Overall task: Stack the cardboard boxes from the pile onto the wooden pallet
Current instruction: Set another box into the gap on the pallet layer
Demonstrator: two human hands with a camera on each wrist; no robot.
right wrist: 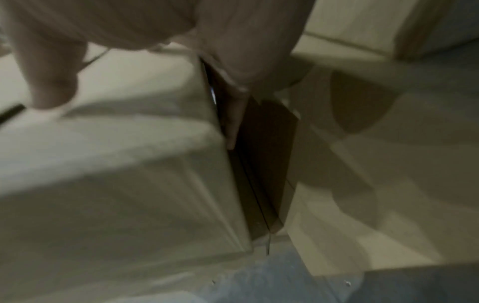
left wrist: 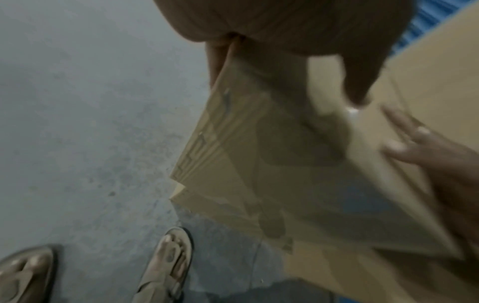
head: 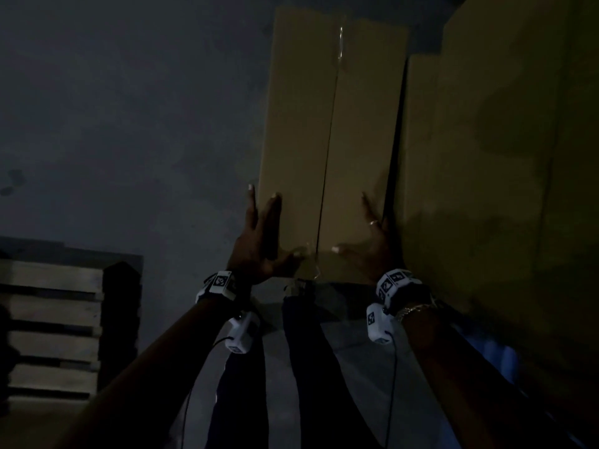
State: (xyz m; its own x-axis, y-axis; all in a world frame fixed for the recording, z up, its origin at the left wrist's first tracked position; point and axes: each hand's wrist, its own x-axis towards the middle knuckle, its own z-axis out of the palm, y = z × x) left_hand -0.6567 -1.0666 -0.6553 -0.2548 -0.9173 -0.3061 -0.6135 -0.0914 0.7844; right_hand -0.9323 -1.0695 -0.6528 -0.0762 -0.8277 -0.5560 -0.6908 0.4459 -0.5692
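Reaching forward in dim light, both hands sit at the near end of a tall cardboard box standing on the grey concrete floor. Left hand: palm against the box's left edge, fingers straight and spread, thumb lying across the front face near the centre seam. Right hand: fingers straight, slipped into the dark gap between this box and the neighbouring cardboard boxes of the pile on the right; thumb across the front face. A ring shows on one finger. Hands apart, one to each side of the box, pressing flat rather than curled round it. Clear tape runs along the seam. Wooden pallet lies on the floor, low left, well apart from the box. Left wrist view: two sandalled feet on the floor, beside the box's corner. Both wrist views blurred.
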